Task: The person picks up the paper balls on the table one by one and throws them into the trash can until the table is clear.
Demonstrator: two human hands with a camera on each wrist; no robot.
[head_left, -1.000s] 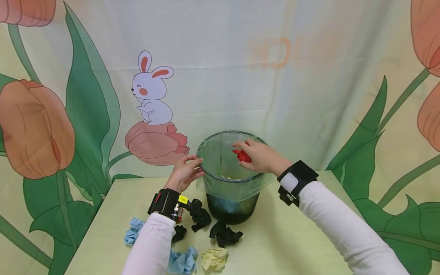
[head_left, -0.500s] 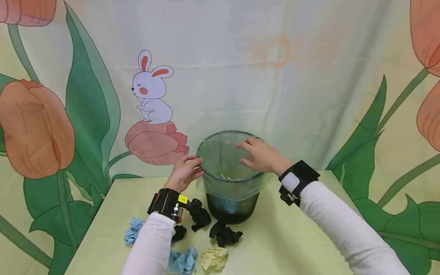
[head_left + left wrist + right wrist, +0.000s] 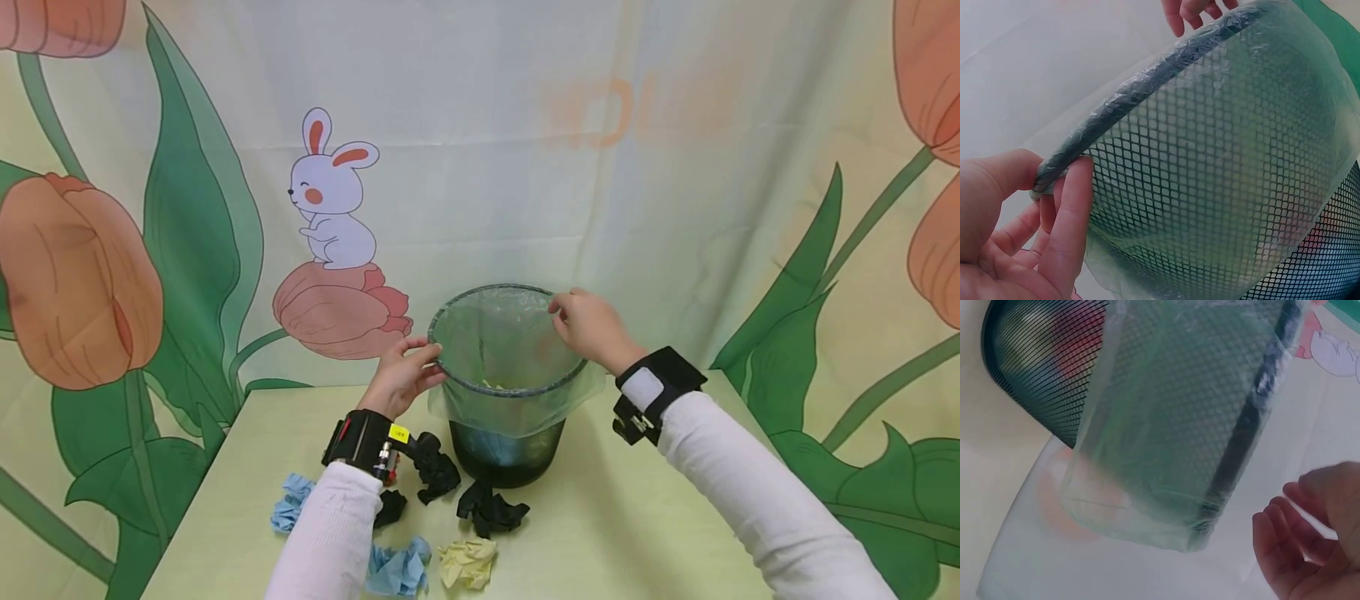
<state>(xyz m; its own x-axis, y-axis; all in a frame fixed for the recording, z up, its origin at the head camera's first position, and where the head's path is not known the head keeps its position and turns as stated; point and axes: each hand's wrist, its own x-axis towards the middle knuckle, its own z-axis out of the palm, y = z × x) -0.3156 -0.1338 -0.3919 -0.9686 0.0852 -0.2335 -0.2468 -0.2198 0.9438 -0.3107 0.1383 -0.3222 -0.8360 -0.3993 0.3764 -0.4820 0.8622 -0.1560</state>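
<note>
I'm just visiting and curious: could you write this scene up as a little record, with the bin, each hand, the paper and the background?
Bin: black mesh wastebasket, upright on the table
Liner: translucent green plastic bag, folded over the rim
Left hand: pinches the lined rim
Right hand: empty, beside the rim
Crumpled paper on table: two blue balls, one yellow ball, three black balls; some partly hidden
Bin contents: red shape behind mesh, unclear
Background: cloth printed with tulips and a rabbit

Bin [image 3: 506, 465] on table [image 3: 637, 508], curtain [image 3: 480, 142] behind, liner [image 3: 517, 417] over rim [image 3: 513, 393], crumpled papers [image 3: 491, 510] in front, left hand [image 3: 401, 379] at left rim, right hand [image 3: 595, 329] opposite
</note>
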